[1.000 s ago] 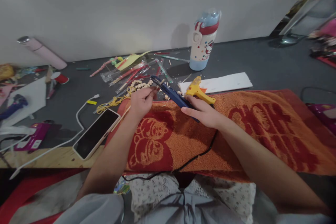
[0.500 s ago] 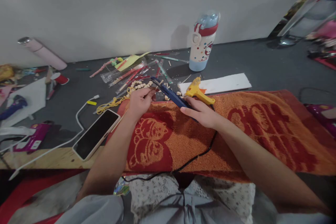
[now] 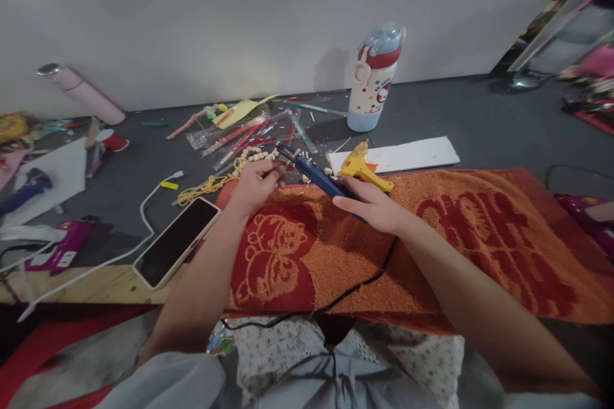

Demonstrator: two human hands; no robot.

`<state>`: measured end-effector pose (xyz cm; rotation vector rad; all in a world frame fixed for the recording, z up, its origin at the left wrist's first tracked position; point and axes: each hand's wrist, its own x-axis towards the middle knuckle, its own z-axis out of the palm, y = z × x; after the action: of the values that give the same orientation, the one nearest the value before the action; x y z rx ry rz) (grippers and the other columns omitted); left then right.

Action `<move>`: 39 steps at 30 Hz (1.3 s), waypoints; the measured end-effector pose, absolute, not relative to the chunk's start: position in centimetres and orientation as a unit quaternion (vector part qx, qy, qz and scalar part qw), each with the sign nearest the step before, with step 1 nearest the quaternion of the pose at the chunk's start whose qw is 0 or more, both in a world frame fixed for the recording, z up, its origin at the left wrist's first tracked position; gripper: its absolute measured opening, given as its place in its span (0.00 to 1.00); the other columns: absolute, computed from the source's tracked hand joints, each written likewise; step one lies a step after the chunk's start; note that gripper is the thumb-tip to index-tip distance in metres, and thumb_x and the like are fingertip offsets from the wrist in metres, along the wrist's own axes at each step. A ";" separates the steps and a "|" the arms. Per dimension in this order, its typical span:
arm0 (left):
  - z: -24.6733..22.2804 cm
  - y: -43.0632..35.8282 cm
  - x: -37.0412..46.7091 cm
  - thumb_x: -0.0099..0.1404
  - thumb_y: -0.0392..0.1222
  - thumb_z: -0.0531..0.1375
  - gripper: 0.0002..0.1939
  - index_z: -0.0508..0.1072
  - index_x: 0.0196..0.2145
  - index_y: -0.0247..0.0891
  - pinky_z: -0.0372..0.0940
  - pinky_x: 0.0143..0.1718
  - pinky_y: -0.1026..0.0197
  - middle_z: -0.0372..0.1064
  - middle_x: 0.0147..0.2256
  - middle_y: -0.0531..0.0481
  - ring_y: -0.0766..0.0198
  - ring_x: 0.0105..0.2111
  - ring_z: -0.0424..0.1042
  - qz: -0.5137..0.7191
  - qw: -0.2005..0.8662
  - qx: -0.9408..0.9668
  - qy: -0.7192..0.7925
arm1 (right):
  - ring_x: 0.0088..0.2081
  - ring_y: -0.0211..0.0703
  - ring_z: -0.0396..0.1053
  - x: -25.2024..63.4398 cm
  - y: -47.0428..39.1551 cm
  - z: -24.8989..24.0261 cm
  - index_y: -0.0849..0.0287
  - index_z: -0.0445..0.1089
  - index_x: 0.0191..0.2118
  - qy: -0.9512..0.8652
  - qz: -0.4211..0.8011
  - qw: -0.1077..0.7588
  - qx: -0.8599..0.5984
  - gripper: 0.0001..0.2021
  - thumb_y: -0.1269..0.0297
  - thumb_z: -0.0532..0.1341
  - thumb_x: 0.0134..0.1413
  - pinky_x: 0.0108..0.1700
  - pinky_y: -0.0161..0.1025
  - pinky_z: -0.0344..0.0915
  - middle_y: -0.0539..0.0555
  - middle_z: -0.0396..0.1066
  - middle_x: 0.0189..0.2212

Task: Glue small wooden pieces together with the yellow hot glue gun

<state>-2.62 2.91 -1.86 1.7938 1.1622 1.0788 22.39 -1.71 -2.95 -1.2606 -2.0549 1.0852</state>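
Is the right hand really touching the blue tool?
Touching. The head view shows the right hand wrapped around the near end of the blue tool, with no gap between them.

The dark tabletop (image 3: 465,108) is bordered along the front edge by pale wood (image 3: 119,287). That edge is partly covered by an orange-and-red towel (image 3: 355,255), beside which a phone (image 3: 176,243) is laid. Near the back edge, a cartoon bottle (image 3: 367,102) is stood upright and plastic wrappers (image 3: 204,138) are strewn; a white strip (image 3: 417,154) is placed behind the towel.
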 end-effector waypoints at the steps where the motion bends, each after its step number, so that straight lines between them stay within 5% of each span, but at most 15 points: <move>1: -1.9 2.9 -2.6 0.60 0.52 0.61 0.20 0.68 0.18 0.37 0.53 0.15 0.66 0.63 0.15 0.52 0.71 0.14 0.60 0.420 0.352 0.701 0.457 | 0.40 0.52 0.68 22.4 -1.7 -2.9 0.60 0.65 0.42 -0.753 0.397 0.247 -0.464 0.24 0.41 0.52 0.58 0.43 0.47 0.63 0.58 0.72 0.37; 8: -1.8 2.6 -2.3 0.61 0.43 0.59 0.16 0.69 0.18 0.37 0.56 0.19 0.65 0.66 0.15 0.52 0.70 0.15 0.61 0.421 0.320 0.699 0.481 | 0.42 0.52 0.69 22.2 -1.8 -3.2 0.60 0.68 0.42 -0.725 0.418 0.269 -0.476 0.23 0.43 0.54 0.58 0.46 0.46 0.63 0.57 0.73 0.39; 19: -3.0 2.7 -0.2 0.57 0.67 0.58 0.28 0.75 0.36 0.36 0.65 0.23 0.64 0.76 0.25 0.47 0.65 0.22 0.73 0.536 0.565 0.409 0.475 | 0.34 0.41 0.62 20.7 -2.3 -3.9 0.58 0.65 0.40 -0.632 0.471 0.405 -0.464 0.19 0.46 0.55 0.57 0.39 0.41 0.60 0.51 0.65 0.31; 24: -3.0 0.7 1.5 0.49 0.65 0.65 0.33 0.74 0.40 0.33 0.72 0.36 0.56 0.79 0.35 0.42 0.55 0.35 0.78 0.473 0.643 0.458 0.391 | 0.38 0.43 0.65 19.9 -2.4 -4.1 0.59 0.65 0.41 -0.626 0.494 0.422 -0.432 0.18 0.48 0.56 0.57 0.44 0.42 0.62 0.53 0.69 0.36; 29: -3.8 0.0 2.4 0.48 0.55 0.71 0.30 0.73 0.44 0.35 0.69 0.48 0.51 0.76 0.46 0.41 0.55 0.44 0.76 0.484 0.570 0.528 0.403 | 0.43 0.49 0.69 19.7 -2.4 -4.8 0.59 0.67 0.46 -0.644 0.467 0.414 -0.443 0.22 0.45 0.55 0.58 0.49 0.47 0.63 0.57 0.73 0.42; 39: -4.8 -0.7 3.3 0.48 0.61 0.69 0.32 0.72 0.44 0.37 0.68 0.51 0.55 0.75 0.46 0.42 0.56 0.47 0.74 0.493 0.571 0.540 0.373 | 0.61 0.57 0.63 19.1 -3.3 -5.5 0.60 0.58 0.62 -0.712 0.400 0.402 -0.414 0.30 0.44 0.52 0.61 0.63 0.55 0.57 0.63 0.65 0.60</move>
<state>3.27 -0.68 -4.75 1.2672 0.8756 1.1561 19.05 -3.26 -5.47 -1.0464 -1.7992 1.0108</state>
